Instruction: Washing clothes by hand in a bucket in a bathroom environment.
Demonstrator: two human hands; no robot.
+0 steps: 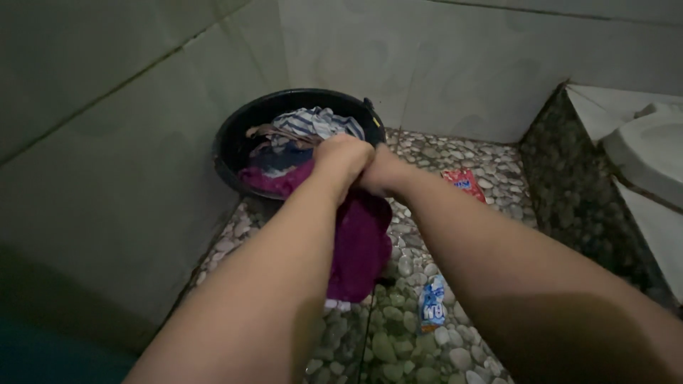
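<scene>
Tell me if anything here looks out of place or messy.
Two small sachets lie loose on the pebble floor: a red sachet near the black tub and a blue sachet below the purple cloth, apparently discarded.

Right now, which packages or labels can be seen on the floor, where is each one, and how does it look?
Red sachet: flat, crumpled packet, red with a little blue and white, on the pebble floor right of the black basin.
Blue sachet: small flat packet, blue and white, on the pebbles nearer the camera, right of the hanging purple cloth.
</scene>
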